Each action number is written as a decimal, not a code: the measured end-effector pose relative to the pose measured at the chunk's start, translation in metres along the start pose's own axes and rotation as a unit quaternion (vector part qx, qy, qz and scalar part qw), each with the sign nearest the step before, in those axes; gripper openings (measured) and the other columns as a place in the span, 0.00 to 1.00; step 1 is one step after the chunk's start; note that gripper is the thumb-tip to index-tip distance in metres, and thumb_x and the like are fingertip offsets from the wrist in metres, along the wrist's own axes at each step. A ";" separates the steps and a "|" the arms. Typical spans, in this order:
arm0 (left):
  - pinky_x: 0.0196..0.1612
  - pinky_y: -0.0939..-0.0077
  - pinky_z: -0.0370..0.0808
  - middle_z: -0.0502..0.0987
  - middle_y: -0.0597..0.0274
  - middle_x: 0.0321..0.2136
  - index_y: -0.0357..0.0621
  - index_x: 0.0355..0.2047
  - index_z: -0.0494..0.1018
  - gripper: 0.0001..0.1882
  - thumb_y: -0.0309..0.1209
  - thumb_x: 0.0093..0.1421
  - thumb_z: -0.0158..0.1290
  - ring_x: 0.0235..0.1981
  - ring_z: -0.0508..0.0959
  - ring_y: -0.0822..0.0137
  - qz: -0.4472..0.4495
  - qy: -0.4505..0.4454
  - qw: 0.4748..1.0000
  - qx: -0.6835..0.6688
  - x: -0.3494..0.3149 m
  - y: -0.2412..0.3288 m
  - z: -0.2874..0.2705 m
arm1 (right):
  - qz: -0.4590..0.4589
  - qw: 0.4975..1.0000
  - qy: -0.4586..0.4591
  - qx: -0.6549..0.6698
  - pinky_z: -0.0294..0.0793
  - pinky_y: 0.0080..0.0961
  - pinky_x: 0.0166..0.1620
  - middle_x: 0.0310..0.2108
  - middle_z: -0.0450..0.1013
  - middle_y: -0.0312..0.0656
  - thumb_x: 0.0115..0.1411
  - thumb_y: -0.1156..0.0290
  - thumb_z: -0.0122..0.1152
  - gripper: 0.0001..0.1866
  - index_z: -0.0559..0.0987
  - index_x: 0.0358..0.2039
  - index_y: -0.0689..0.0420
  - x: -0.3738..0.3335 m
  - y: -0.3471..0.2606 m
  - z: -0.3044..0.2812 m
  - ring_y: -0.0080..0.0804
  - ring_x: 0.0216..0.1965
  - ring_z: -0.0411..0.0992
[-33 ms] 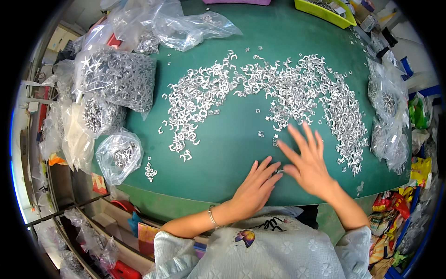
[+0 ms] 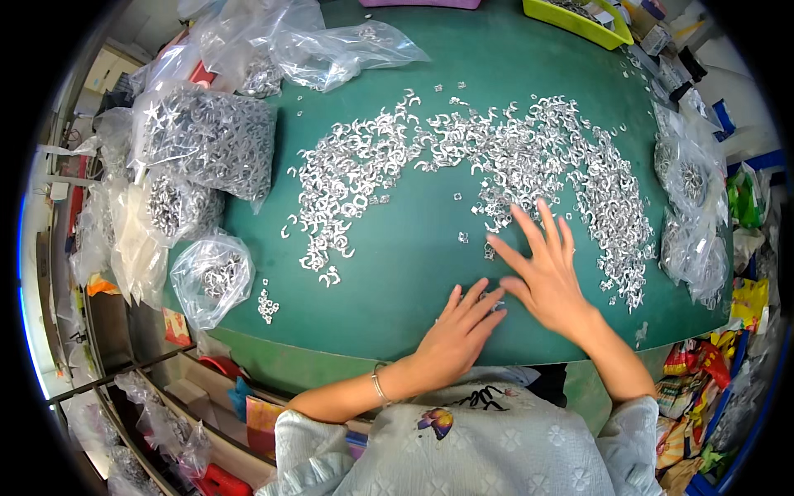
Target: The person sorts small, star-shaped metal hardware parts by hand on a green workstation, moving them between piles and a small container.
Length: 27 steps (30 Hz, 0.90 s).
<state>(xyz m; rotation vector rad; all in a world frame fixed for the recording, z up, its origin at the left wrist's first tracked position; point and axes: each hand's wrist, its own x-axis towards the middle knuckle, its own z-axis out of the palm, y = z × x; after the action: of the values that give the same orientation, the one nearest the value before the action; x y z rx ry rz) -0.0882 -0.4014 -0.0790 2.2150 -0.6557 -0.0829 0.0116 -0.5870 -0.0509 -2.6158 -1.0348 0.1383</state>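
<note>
My left hand [image 2: 457,332] lies low over the green tabletop [image 2: 397,273] near its front edge, fingers stretched out. A few small silvery pieces [image 2: 494,301] show by its fingertips, partly hidden. My right hand [image 2: 549,285] is open, fingers spread, with its longer fingertips at the near edge of a heap of small silvery metal parts [image 2: 521,149]. Many of these are crescent-shaped. To the left lies another spread of silvery crescents [image 2: 347,174], and to the right a dense band of silvery parts [image 2: 616,223]. Neither hand visibly grips anything.
At the left stand a large clear bag of silvery parts [image 2: 211,136] and a smaller open plastic bag [image 2: 213,281], with a small cluster of pieces [image 2: 267,307] beside it. More filled bags [image 2: 693,240] line the right edge. A yellow-green tray [image 2: 579,25] sits far right.
My right hand has moved slightly away from me, its fingertips now reaching the heap's near edge. My left hand is almost in place; slightly more of the pieces by its fingertips shows.
</note>
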 end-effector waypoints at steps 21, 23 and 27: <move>0.63 0.45 0.57 0.65 0.46 0.58 0.30 0.51 0.69 0.26 0.19 0.48 0.53 0.63 0.61 0.47 0.064 -0.046 0.995 0.065 0.004 0.003 -0.001 | 0.020 0.999 0.021 -0.034 0.44 0.58 0.64 0.67 0.50 0.46 0.53 0.61 0.65 0.26 0.74 0.54 0.48 -0.010 0.027 -0.002 0.55 0.68 0.42; 0.63 0.45 0.57 0.65 0.47 0.58 0.31 0.51 0.69 0.26 0.19 0.48 0.53 0.64 0.61 0.48 0.062 -0.044 0.996 0.040 0.001 0.001 -0.002 | 0.047 0.998 0.023 -0.039 0.43 0.58 0.63 0.66 0.52 0.45 0.54 0.64 0.64 0.24 0.75 0.52 0.48 -0.028 0.029 -0.003 0.54 0.68 0.44; 0.63 0.45 0.57 0.67 0.48 0.57 0.31 0.50 0.70 0.26 0.20 0.48 0.53 0.63 0.62 0.48 0.062 -0.043 0.996 0.040 0.007 0.003 -0.008 | 0.053 0.997 0.043 -0.021 0.44 0.57 0.63 0.64 0.55 0.44 0.55 0.70 0.61 0.17 0.78 0.48 0.50 -0.028 0.024 0.003 0.52 0.68 0.46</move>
<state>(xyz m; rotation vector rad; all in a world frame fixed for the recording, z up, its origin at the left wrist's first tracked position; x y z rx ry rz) -0.0816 -0.4011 -0.0702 2.2510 -0.8550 -0.0901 0.0062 -0.6217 -0.0630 -2.6892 -0.8801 0.0296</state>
